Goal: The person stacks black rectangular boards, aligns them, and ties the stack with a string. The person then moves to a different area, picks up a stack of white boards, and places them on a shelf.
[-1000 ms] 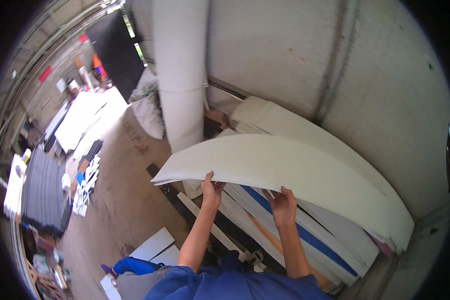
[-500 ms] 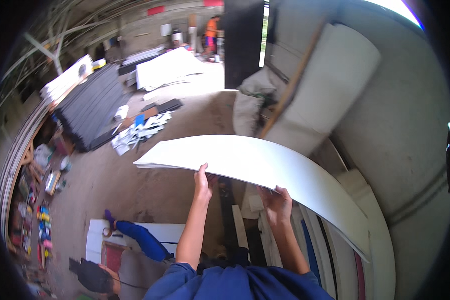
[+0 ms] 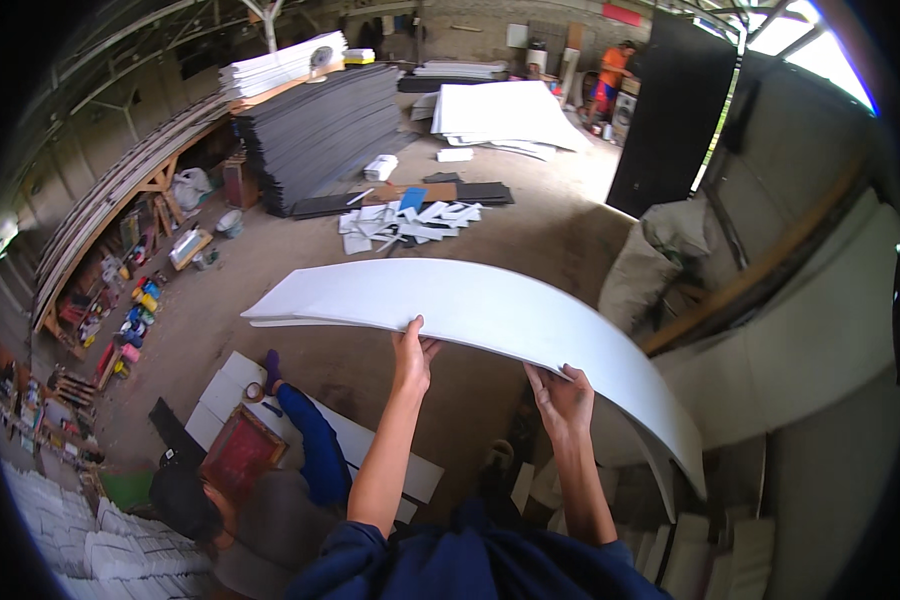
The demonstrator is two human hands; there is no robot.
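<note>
I hold a large, thin white sheet [image 3: 470,300] flat in front of me; it bows downward at both ends. My left hand [image 3: 412,357] grips its near edge left of centre, thumb on top. My right hand [image 3: 564,399] grips the same edge further right, fingers curled under it. The sheet's right end droops toward the wall side.
A person [image 3: 260,480] crouches on the floor at lower left over white boards [image 3: 220,400] and a red frame [image 3: 238,452]. Dark grey sheet stacks [image 3: 320,130] and white sheet stacks [image 3: 500,110] lie farther off, with scattered white offcuts [image 3: 410,222]. Another person in orange [image 3: 610,75] stands at the back. A black panel [image 3: 670,120] leans at right.
I have turned left, away from the wall and the stacked panels, carrying the white sheet with me. The open workshop floor now fills the view. Both hands keep the same grip.
</note>
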